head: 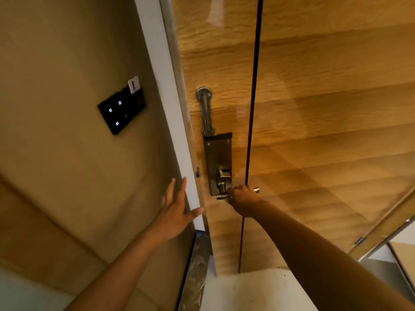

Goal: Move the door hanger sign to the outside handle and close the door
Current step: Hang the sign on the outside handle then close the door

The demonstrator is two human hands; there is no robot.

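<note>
No door hanger sign can be made out anywhere in this view. The wooden door (325,108) fills the right and centre, its glossy grain crossed by one thin dark vertical groove (252,108). On the door sits one dark metal lock plate (216,158), with two small screws showing near its top corners and a brass-coloured thumb-turn block low on it. Below that block is one lever handle (256,189), of which only the round silver end shows past the knuckles.

The right hand (243,199) is closed around that lever, fingers curled over it, arm stretched out from the lower right. Above the lock plate hangs one silver swing-bar guard (205,111), pivoted on a round mount and lying down flat against the door.

The left hand (177,212) is open and flat, fingers together and pointing up, the thumb spread out to the right. It holds nothing; its palm lies against the wall right at the white door frame (166,90), with the thumb tip across the frame's edge.

On the beige wall (56,108) to the left is one black touch panel (121,111) with three small lit icons, and one white key card (133,84) stands in the slot at its upper corner. Pale floor (258,292) shows at the foot of the door.
</note>
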